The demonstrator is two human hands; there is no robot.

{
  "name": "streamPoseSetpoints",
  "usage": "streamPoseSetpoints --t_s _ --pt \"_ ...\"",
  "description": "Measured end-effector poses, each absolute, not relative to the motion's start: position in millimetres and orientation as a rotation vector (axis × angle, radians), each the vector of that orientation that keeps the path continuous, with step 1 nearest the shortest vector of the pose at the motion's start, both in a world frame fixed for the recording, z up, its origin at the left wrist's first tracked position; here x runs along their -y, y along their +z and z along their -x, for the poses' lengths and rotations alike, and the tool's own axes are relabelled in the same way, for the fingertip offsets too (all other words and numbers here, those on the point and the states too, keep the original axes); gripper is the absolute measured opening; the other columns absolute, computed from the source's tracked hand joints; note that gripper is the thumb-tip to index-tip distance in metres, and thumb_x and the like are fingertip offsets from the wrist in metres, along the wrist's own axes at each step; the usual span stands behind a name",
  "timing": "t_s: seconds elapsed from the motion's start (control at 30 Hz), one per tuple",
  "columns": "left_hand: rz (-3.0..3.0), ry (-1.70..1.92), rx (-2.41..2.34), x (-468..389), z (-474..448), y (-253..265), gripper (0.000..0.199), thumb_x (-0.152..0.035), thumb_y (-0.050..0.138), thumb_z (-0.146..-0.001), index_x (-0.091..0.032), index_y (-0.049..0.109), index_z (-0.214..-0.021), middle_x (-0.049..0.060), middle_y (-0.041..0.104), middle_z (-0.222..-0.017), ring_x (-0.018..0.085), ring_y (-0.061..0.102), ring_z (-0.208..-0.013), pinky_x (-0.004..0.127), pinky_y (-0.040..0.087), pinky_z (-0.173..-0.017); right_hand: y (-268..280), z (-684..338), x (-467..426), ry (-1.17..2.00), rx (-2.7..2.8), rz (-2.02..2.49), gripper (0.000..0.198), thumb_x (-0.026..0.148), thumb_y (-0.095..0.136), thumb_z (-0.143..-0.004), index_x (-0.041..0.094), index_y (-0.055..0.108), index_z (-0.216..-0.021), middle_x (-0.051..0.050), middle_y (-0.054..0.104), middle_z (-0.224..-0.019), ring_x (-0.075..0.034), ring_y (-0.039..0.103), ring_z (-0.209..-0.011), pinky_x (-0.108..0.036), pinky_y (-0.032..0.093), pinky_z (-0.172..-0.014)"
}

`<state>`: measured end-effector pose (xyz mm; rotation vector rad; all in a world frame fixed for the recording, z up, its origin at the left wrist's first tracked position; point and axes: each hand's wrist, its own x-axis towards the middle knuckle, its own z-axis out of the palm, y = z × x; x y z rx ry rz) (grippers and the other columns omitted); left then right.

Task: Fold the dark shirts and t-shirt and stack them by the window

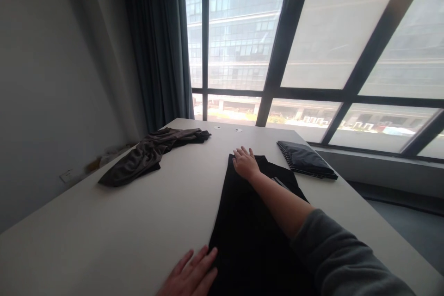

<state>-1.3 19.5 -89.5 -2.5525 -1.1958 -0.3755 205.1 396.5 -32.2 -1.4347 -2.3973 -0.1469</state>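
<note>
A black garment (249, 222) lies spread lengthwise on the white table, with a light striped mark on its right part. Its exact kind I cannot make out. At the garment's far end, my right hand (245, 164) rests flat on the cloth near the upper left corner, fingers stretched and apart. Closer to me, my left hand (194, 272) lies with fingers extended over the garment's left edge, partly on the tabletop side. Neither hand grips the cloth. My right forearm covers part of the garment's right side.
A crumpled dark brown garment (149, 152) lies at the table's left far side. Folded dark clothing (307, 159) with a striped edge sits near the right edge. The white table (138, 226) has two round cable holes at its far end, before the window and curtain (156, 46).
</note>
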Motion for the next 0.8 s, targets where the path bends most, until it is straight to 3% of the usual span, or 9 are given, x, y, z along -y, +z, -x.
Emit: streamPoseSetpoints --t_s 0.13,0.3,0.4,0.5,0.6,0.7,0.8 --pt "2.707 -0.368 1.487 -86.6 -40.9 -63.7 0.06 -0.042 0.05 -0.103 -0.017 0.044 -0.158 0.011 0.034 -0.168 0.027 0.039 -0.153 0.042 0.039 -0.124 -27.4 -301.3 -364.5 -0.145 2.34 1.503 0.049 0.035 0.047 -0.099 0.017 0.063 -0.141 -0.015 0.052 -0.156 -0.033 0.036 -0.151 -0.054 0.022 -0.127" --pt "2.639 -0.219 1.878 -189.8 -85.3 -63.4 0.067 -0.043 0.041 -0.104 -0.005 0.04 -0.159 0.018 0.026 -0.169 0.031 0.026 -0.158 0.044 0.028 -0.129 -72.0 -444.7 -301.6 0.169 2.212 1.497 0.051 0.045 0.043 -0.099 0.024 0.067 -0.139 -0.013 0.054 -0.153 -0.032 0.042 -0.15 -0.053 0.036 -0.124" --pt "2.49 -0.183 2.003 -237.5 -92.8 -66.2 0.069 -0.044 0.037 -0.105 -0.003 0.038 -0.159 0.021 0.026 -0.169 0.033 0.027 -0.157 0.046 0.028 -0.127 -94.8 -500.0 -264.0 0.282 2.191 1.419 0.047 0.048 0.046 -0.098 0.032 0.069 -0.135 -0.007 0.051 -0.158 -0.03 0.032 -0.156 -0.053 0.034 -0.126" --pt "2.396 -0.159 2.073 -261.4 -92.3 -72.0 0.071 -0.045 0.032 -0.105 -0.001 0.033 -0.161 0.024 0.022 -0.169 0.037 0.025 -0.157 0.053 0.027 -0.126 -96.3 -518.5 -246.3 0.306 2.143 1.492 0.046 0.048 0.047 -0.098 0.03 0.071 -0.133 -0.008 0.052 -0.157 -0.031 0.028 -0.157 -0.056 0.034 -0.125" --pt "2.37 -0.135 2.04 -267.8 -88.5 -79.1 0.07 -0.045 0.033 -0.105 -0.006 0.032 -0.163 0.018 0.019 -0.172 0.035 0.018 -0.16 0.055 0.024 -0.127 -87.4 -511.1 -249.1 0.311 2.129 1.536 0.046 0.044 0.046 -0.1 0.025 0.069 -0.134 -0.01 0.053 -0.155 -0.031 0.029 -0.157 -0.056 0.034 -0.126" --pt "2.429 -0.119 1.858 -273.7 -86.5 -82.6 0.064 -0.044 0.036 -0.104 -0.012 0.041 -0.16 0.012 0.029 -0.17 0.031 0.024 -0.159 0.054 0.021 -0.128 -82.8 -496.8 -256.1 0.331 2.172 1.516 0.044 0.041 0.049 -0.099 0.025 0.068 -0.135 -0.01 0.053 -0.156 -0.032 0.029 -0.157 -0.056 0.033 -0.126" --pt "2.444 -0.127 1.776 -293.4 -89.2 -78.9 0.058 -0.042 0.033 -0.106 -0.012 0.054 -0.151 0.014 0.045 -0.162 0.031 0.035 -0.154 0.054 0.024 -0.127 -84.2 -488.5 -257.9 0.314 2.184 1.499 0.046 0.039 0.05 -0.1 0.025 0.065 -0.14 -0.009 0.052 -0.157 -0.031 0.029 -0.157 -0.056 0.028 -0.128"
